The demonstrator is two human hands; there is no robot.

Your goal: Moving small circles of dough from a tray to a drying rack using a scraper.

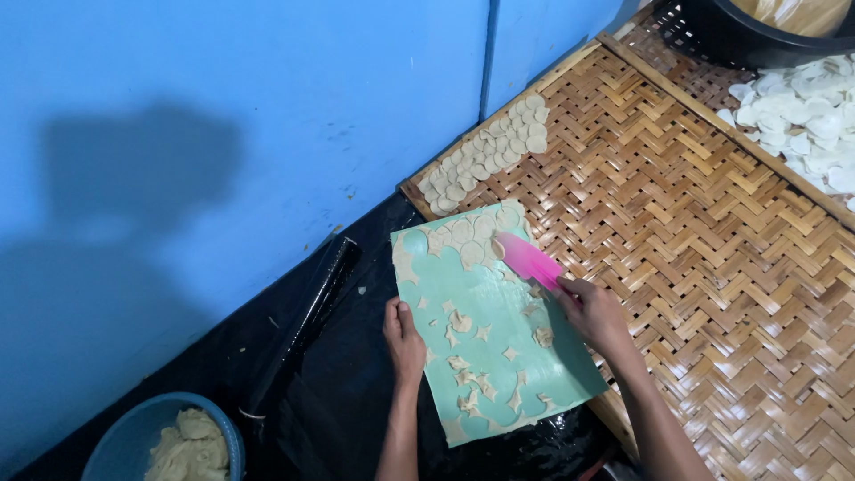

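A light green board (499, 294) lies on black plastic sheeting, partly over the edge of a woven bamboo tray. Thin round dough discs (468, 233) sit at its far end and irregular dough scraps (468, 374) lie scattered over the near part. My left hand (403, 338) rests on the board's left edge. My right hand (598, 313) grips a pink scraper (527, 258), whose blade tip touches the discs at the board's far end.
The woven bamboo tray (695, 223) carries a row of dough discs (490, 151) along its far left edge. A second tray holds pale white discs (810, 107). A blue bowl of dough (178, 441), a black roller (307, 312), a dark basket (757, 27) and a blue wall (223, 134) surround the area.
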